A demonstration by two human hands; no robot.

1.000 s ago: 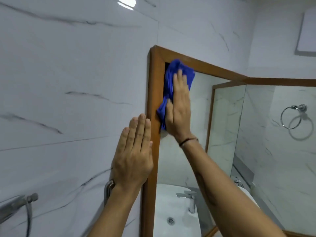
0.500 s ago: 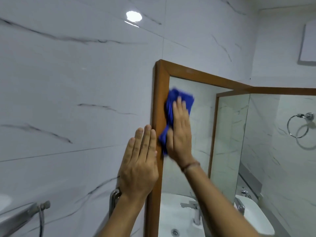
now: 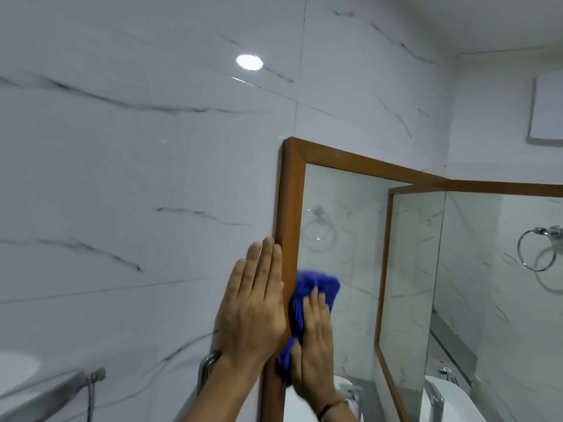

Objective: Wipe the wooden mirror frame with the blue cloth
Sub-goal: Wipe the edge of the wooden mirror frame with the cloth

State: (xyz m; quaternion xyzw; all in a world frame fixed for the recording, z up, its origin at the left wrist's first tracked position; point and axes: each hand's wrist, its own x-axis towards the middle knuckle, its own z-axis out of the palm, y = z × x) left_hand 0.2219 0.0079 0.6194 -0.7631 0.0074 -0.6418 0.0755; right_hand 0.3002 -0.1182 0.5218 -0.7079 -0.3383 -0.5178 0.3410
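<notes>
White, grey-veined wall tiles [image 3: 152,178] surround a mirror [image 3: 344,239] in a wooden frame [image 3: 289,208]. The left hand [image 3: 253,309] lies flat on the tile, fingers [image 3: 268,263] straight and together, against the frame's left upright. The right hand [image 3: 315,342], fingers straight, presses the blue cloth [image 3: 316,284] against that upright's inner edge and the glass. A towel ring [image 3: 536,254] hangs at the right.

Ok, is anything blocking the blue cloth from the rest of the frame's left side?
Only the left hand: it lies flat on the wall, overlapping the outer edge of the frame beside the blue cloth under the right hand. Nothing else visible sits on that rail.
</notes>
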